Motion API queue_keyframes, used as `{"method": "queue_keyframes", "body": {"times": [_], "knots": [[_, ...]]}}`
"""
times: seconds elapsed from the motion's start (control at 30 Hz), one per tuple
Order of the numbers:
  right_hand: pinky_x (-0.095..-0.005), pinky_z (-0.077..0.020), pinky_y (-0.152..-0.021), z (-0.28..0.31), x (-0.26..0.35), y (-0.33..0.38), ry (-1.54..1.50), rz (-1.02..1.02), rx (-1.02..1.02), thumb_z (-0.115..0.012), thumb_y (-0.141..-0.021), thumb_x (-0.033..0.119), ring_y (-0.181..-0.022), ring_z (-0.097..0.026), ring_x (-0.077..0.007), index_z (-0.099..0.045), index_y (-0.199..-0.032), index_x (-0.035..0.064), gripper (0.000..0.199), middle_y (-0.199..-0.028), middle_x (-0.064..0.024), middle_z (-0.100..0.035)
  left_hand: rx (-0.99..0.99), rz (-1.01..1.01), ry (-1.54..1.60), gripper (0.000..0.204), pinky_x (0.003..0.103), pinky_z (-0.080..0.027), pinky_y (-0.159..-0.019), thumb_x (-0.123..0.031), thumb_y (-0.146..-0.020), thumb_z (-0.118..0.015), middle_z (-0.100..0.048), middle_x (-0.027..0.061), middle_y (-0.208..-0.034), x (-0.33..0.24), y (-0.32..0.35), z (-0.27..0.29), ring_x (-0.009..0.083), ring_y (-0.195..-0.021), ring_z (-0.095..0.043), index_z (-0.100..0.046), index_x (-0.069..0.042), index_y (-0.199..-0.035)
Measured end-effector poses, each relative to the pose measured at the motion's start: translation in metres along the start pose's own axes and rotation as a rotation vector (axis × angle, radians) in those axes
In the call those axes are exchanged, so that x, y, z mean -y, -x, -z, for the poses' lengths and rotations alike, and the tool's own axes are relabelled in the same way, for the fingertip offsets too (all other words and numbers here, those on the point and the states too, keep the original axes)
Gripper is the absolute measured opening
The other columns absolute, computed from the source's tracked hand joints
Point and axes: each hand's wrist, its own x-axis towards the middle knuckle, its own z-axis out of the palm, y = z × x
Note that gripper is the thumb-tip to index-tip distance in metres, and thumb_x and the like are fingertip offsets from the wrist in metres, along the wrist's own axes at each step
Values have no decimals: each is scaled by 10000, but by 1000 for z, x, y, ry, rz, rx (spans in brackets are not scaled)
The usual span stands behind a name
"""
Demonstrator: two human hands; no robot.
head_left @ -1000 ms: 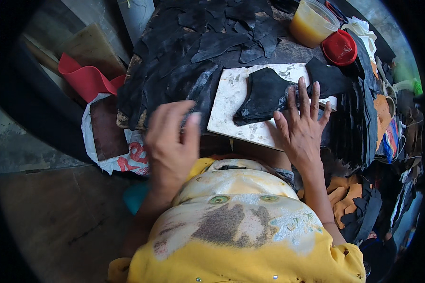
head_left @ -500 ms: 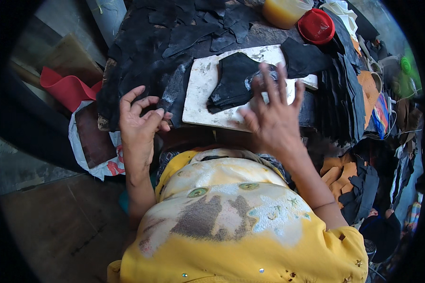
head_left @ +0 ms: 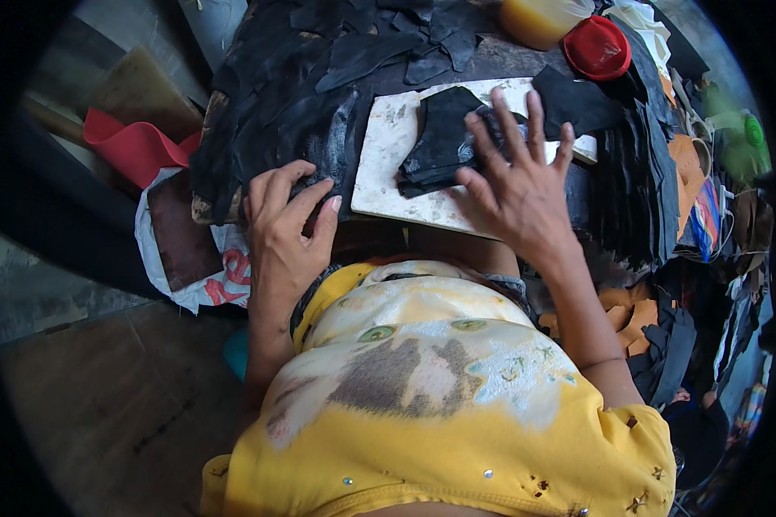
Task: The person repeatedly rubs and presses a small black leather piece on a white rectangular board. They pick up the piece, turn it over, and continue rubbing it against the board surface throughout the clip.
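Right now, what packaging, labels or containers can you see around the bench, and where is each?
White bag: left of the left hand, crumpled, white with red print, brown sheet on it.
Tub: top edge, translucent, yellow contents.
Red lid: right of the tub, round.
Green bottle: far right, green cap, blurred.
No screens or signs.

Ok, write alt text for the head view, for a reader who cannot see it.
Seen from above, a person's right hand presses flat on black leather pieces on a pale slab. The left hand rests at the edge of a heap of black scraps. A red lid sits beyond.
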Motion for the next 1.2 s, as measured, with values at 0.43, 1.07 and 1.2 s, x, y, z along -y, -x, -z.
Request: {"method": "queue_keyframes", "body": {"times": [0.43, 1.07, 1.2], "knots": [[-601, 88, -1151, 21, 21, -2, -648, 141, 59, -490, -963, 351, -1516, -28, -362, -769, -1095, 215, 338, -1590, -109, -299, 76, 30, -9, 597, 434, -311, -1007, -355, -815, -755, -650, 115, -1039, -6, -8, 15, 251, -987, -619, -552, -69, -1298], [-719, 17, -1098, -12, -4, -35, 3, -27, 18, -366, -1003, 477, -1512, -66, -359, -516, -1410, 136, 552, -1585, -133, -296, 243, 107, 547, 308, 255, -537, -761, -17, -946, -554, -630, 93, -1003, -20, -96, -61, 142, -834, -652, -607, 45, -1243], [-725, 31, -1098, -10, -14, -45, -44, 2, 57, -322, -1028, 451, -1509, -90, -360, -502, -1423, 348, 446, -1594, -88, -294, 254, 242, 668, 302, 251, -555, -761, 2, -980, -489, -634, 85, -1006, -14, -96, -62, 128, -840, -654, -595, 56, -1258]]}}
